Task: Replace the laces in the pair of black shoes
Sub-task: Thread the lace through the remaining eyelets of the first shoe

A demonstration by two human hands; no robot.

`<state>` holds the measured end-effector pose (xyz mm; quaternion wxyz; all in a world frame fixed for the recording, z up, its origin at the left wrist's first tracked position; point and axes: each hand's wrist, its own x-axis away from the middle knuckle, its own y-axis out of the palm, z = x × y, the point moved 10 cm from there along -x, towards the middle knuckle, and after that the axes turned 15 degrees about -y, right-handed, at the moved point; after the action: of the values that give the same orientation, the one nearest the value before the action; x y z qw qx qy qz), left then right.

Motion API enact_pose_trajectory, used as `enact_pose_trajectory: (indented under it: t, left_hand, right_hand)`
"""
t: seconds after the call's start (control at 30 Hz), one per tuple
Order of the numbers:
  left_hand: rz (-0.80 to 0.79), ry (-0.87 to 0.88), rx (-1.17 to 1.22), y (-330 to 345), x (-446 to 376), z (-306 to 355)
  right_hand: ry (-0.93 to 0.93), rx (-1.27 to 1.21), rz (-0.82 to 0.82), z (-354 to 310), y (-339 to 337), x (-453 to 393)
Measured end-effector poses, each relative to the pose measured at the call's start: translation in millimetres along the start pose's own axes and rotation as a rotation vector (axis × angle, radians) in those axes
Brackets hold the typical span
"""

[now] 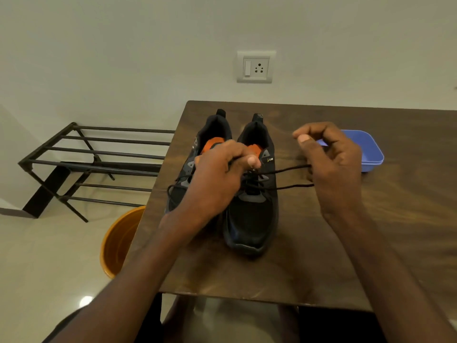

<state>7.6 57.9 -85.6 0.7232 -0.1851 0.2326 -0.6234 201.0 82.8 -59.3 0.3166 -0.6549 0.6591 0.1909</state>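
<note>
With our left hand (217,179) gripping the right shoe (252,209) at its eyelets, our right hand (331,164), fingers curled round the black lace (284,171), should pull steadily toward three o'clock.

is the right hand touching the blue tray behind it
Cannot tell. In the head view the right hand overlaps the blue tray while pulling the lace, hiding any contact or gap.

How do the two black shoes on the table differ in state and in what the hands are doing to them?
The right shoe shows fully, and its lace is drawn sideways by the right hand. The left shoe is half hidden under the left hand, and its lace hangs slack. Both are black, with orange inside, toes toward the person.
</note>
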Motion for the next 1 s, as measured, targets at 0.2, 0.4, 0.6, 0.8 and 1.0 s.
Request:
enact_pose_trajectory:
  t: [0.2,0.4,0.6,0.8,1.0]
  left_hand:
    - [-0.235,0.009,0.206,23,9,21]
    - [-0.095,-0.017,-0.035,2,7,8]
    - [0.243,-0.248,-0.672,-39,-1,-24]
    - [-0.104,0.026,-0.125,7,10,21]
    - [-0.18,-0.079,-0.185,6,9,0]
  right_hand:
    - [0.036,-0.176,-0.06,-9,22,4]
    - [-0.028,0.098,-0.028,-2,-2,-3]
    - [0.18,0.343,-0.129,37,-30,6]
    - [0.093,0.053,-0.409,11,38,14]
    - [0.208,-0.116,-0.268,25,25,13]
